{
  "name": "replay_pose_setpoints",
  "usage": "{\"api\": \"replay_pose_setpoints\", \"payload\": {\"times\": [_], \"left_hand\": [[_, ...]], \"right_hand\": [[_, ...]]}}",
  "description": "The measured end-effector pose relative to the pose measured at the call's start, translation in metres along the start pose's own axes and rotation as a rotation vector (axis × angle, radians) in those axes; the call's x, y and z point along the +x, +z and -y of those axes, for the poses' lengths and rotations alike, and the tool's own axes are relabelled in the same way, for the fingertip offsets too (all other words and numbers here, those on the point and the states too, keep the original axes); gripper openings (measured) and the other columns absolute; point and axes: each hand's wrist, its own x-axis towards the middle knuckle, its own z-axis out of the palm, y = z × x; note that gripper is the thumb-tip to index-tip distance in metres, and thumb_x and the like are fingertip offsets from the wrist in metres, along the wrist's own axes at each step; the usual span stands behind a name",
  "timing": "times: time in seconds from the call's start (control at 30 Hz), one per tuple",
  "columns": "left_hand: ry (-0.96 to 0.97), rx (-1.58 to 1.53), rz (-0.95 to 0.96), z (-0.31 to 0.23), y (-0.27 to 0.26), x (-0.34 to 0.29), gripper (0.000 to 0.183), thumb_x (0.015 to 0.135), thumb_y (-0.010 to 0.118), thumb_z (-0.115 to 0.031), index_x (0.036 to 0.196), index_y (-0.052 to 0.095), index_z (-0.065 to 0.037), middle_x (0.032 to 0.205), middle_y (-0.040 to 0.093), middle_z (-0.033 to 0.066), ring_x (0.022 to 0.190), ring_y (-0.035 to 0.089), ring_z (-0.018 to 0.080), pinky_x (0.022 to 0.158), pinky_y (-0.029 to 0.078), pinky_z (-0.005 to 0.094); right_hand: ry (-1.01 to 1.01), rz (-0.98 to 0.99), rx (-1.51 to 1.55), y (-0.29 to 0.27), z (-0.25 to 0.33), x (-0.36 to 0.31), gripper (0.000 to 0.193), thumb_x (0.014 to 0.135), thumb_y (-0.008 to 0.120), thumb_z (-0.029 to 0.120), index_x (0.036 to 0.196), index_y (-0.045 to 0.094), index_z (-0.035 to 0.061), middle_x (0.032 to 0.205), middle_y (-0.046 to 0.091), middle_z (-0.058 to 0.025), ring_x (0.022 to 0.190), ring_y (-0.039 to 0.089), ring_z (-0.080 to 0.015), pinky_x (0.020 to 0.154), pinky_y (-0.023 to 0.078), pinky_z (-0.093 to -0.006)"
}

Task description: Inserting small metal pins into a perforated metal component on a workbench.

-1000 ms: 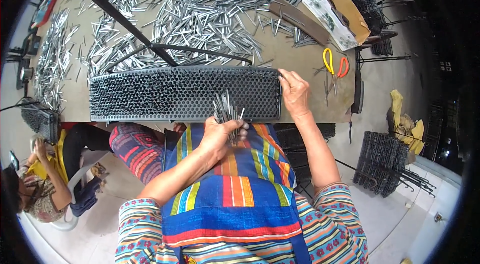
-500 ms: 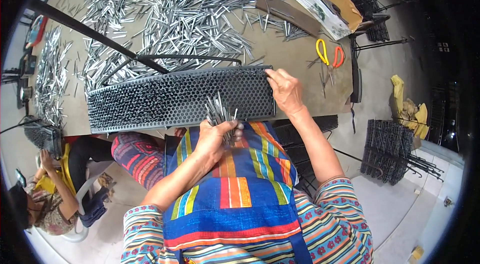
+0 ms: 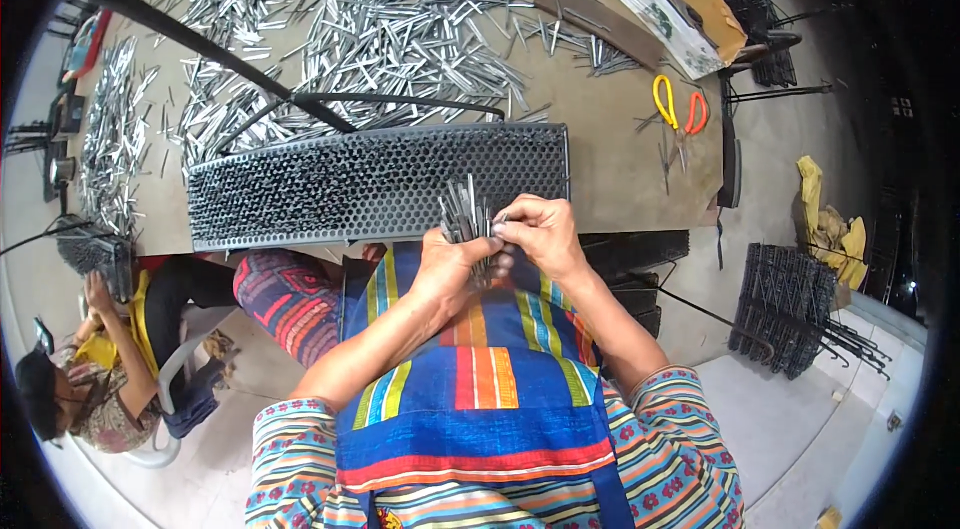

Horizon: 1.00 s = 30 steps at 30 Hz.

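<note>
Head view: clutches strips (image 3: 458, 217) in left hand (image 3: 450, 267), pinches at them with right hand (image 3: 547, 237), and could spill some by loosening.

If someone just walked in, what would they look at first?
Probably the shiny grey sticks scattered across the far part of the table. Next, perhaps the long black panel full of holes at the near edge, with the left hand gripping a bunch of sticks in front. Bright-handled scissors lie at the right.
</note>
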Motion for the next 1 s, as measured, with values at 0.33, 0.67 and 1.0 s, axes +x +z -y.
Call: {"api": "replay_pose_setpoints", "payload": {"times": [0.33,0.67,1.0], "left_hand": [[0.008,0.009,-0.081,0.003,-0.023,-0.009,0.007,0.085,0.062,0.001,0.091,0.066,0.002,0.078,0.069,0.0113,0.063,0.067,0.0177,0.055,0.056,0.0299],[0.095,0.049,-0.078,0.003,-0.040,-0.010,0.005,0.086,0.061,0.001,0.087,0.066,0.001,0.078,0.070,0.0104,0.060,0.064,0.0144,0.053,0.053,0.0261],[0.100,-0.018,-0.003,0.001,-0.043,-0.007,0.007,0.085,0.060,0.002,0.090,0.066,0.001,0.079,0.070,0.0101,0.063,0.065,0.0157,0.056,0.054,0.0284]], "right_hand": [[-0.139,-0.265,0.131,0.014,0.006,0.016,0.010,0.084,0.067,-0.001,0.094,0.065,-0.0015,0.071,0.063,-0.0018,0.048,0.048,-0.0027,0.043,0.036,-0.0179],[-0.412,-0.439,-0.206,0.024,-0.008,0.077,0.008,0.084,0.066,-0.003,0.092,0.064,-0.0018,0.072,0.061,0.0015,0.055,0.051,-0.0023,0.049,0.042,-0.0210],[-0.713,-0.328,-0.925,0.033,0.013,0.081,0.011,0.079,0.069,0.001,0.090,0.070,0.0025,0.082,0.065,-0.0104,0.071,0.066,-0.0275,0.062,0.050,-0.0321]]}}
